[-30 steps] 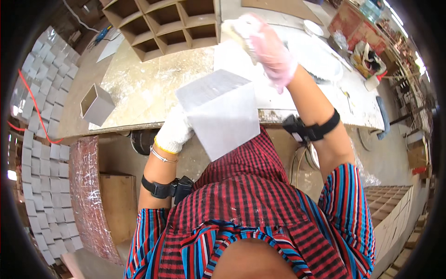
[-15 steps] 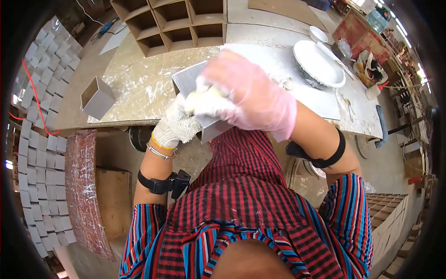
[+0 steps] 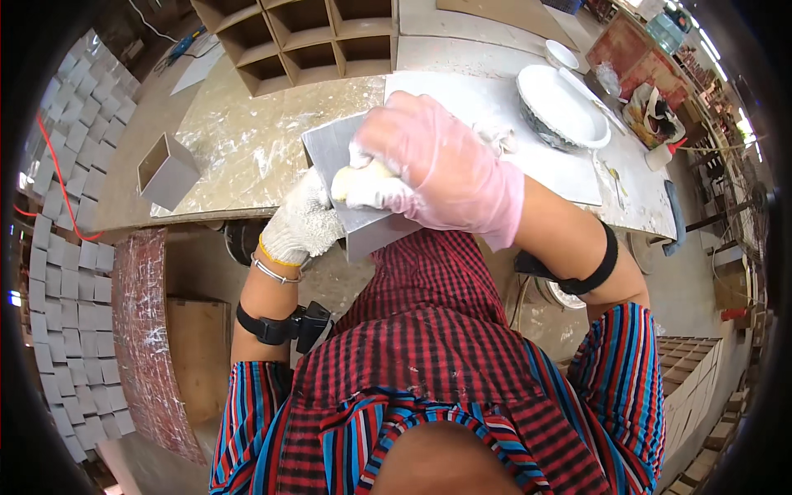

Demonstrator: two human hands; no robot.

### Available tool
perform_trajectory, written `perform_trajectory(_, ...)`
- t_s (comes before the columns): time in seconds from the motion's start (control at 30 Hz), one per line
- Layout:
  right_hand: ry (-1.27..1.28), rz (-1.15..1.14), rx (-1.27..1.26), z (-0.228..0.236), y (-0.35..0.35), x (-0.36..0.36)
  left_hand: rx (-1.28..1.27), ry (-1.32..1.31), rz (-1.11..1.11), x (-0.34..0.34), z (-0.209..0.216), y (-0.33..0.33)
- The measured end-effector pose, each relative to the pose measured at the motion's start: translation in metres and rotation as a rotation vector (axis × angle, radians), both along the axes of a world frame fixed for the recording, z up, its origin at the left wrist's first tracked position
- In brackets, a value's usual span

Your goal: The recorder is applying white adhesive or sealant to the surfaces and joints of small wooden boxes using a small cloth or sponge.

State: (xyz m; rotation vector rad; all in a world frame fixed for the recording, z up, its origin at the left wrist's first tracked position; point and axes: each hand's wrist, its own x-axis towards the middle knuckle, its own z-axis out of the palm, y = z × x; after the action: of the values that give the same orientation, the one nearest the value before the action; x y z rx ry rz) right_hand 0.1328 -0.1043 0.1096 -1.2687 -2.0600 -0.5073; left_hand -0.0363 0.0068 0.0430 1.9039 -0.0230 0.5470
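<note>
My left hand (image 3: 304, 219), in a white knitted glove, grips the near left side of a grey open-ended box (image 3: 332, 140). Over the box's top face is my right hand (image 3: 450, 169), in a thin pink glove. Its fingers are bunched around a white and yellowish cloth (image 3: 367, 183), which presses on that face. The box is tilted and held at the table's near edge, in front of my checked apron; my right hand hides its right part. Another grey box (image 3: 169, 177) stands on the table to the left.
A brown compartment rack (image 3: 318, 41) is at the back of the table (image 3: 247, 157). A white basin (image 3: 561, 107), a small bowl (image 3: 561, 54) and a crumpled cloth (image 3: 495, 139) lie to the right. Stacked grey boxes (image 3: 74, 330) line the left side.
My right hand, blurred by motion before, now shows sharply, still on the box with the cloth. My left hand keeps its grip. The whole view has shifted slightly.
</note>
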Motion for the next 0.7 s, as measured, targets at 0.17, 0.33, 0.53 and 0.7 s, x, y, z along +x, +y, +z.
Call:
perform_trajectory(0.17, 0.366, -0.235, -0.103, -0.008, 0.019, 0.05, -0.137, 0.062, 0.043, -0.003, -0.006, -0.005)
perform_trajectory(0.33, 1.514, 0.187, -0.392, -0.031, 0.011, 0.036, 0.376, 0.06, 0.168, 0.009, -0.014, 0.005)
perform_trajectory(0.53, 1.607, 0.249, -0.241, -0.039, 0.014, 0.022, 0.04, 0.167, 0.16, 0.02, -0.043, 0.02)
perform_trajectory(0.7, 1.704, 0.244, -0.383, -0.009, -0.005, -0.003, -0.354, -0.229, 0.039, 0.019, -0.078, 0.018)
